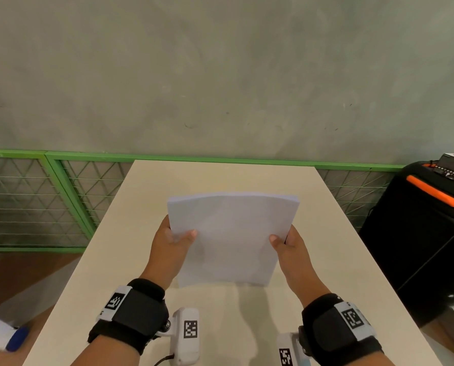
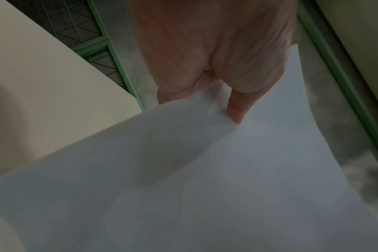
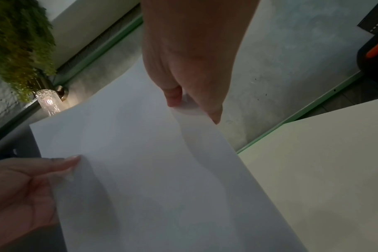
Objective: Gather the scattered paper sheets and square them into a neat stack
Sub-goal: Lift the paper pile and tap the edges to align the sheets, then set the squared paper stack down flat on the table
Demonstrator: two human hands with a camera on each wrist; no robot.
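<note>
Between my left hand [image 1: 173, 240] and right hand [image 1: 289, 243] the paper stack [image 1: 231, 239] stands bowed, each thumb pinching a side edge. Below my grip its bottom edge meets the table [image 1: 339, 260]; bare tabletop lies outside both hands.

left hand [image 1: 171, 240] and right hand [image 1: 289, 243] pinch the paper stack [image 1: 232, 239] upright on the table [image 1: 326, 233].

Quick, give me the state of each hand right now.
Left hand: holding the left edge of the paper stack.
Right hand: holding the stack's right edge.
</note>
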